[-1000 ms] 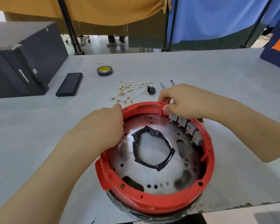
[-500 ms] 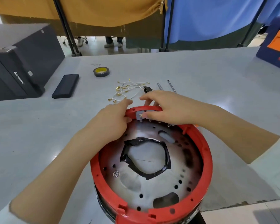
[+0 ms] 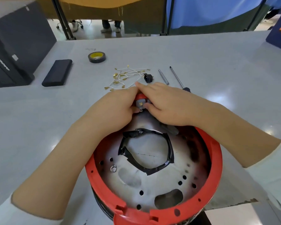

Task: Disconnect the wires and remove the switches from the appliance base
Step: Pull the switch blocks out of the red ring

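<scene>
Together, our left hand (image 3: 116, 108) and right hand (image 3: 165, 103) met at the red appliance base (image 3: 216, 161) far rim, curled fingers (image 3: 147, 106) pinching a grey switch (image 3: 140, 105).

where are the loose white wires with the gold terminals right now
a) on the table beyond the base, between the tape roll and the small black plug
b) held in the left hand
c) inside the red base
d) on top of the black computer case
a: the loose wires lie on the table past the red base, nearer than the tape roll and left of the small black plug.
</scene>
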`<action>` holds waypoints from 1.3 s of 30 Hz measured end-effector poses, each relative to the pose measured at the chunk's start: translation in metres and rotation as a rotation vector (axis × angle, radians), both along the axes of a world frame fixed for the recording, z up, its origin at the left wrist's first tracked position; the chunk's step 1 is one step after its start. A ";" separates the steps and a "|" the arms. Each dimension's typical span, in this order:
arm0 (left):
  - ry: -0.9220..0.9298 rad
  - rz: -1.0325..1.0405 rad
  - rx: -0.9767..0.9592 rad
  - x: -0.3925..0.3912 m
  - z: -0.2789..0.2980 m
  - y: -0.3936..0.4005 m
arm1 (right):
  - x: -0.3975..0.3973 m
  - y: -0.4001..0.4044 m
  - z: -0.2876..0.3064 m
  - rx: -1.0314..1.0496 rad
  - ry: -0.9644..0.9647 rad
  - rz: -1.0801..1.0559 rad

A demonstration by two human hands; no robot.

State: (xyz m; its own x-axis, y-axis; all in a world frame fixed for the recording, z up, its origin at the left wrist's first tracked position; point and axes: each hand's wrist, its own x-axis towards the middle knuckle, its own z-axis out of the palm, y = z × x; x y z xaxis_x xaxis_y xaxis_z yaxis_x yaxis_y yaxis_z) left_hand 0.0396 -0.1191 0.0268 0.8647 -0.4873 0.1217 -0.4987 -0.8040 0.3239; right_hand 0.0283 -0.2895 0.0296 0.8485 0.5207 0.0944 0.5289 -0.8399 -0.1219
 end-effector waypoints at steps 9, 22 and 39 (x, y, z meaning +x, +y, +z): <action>-0.098 0.052 0.087 -0.001 -0.005 -0.002 | -0.006 0.005 -0.012 -0.232 -0.230 -0.009; -0.160 0.153 0.159 0.004 -0.010 -0.007 | -0.004 0.009 -0.008 -0.158 -0.150 -0.049; -0.151 0.200 0.186 -0.005 -0.004 -0.011 | -0.008 0.013 -0.006 -0.218 -0.158 -0.082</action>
State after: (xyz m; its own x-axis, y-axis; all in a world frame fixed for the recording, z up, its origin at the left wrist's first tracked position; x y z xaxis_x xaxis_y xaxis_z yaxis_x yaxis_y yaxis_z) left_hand 0.0344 -0.1301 0.0232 0.9247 -0.3349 0.1809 -0.3555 -0.9297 0.0962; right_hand 0.0201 -0.2770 0.0241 0.8725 0.4731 0.1225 0.4558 -0.8782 0.1451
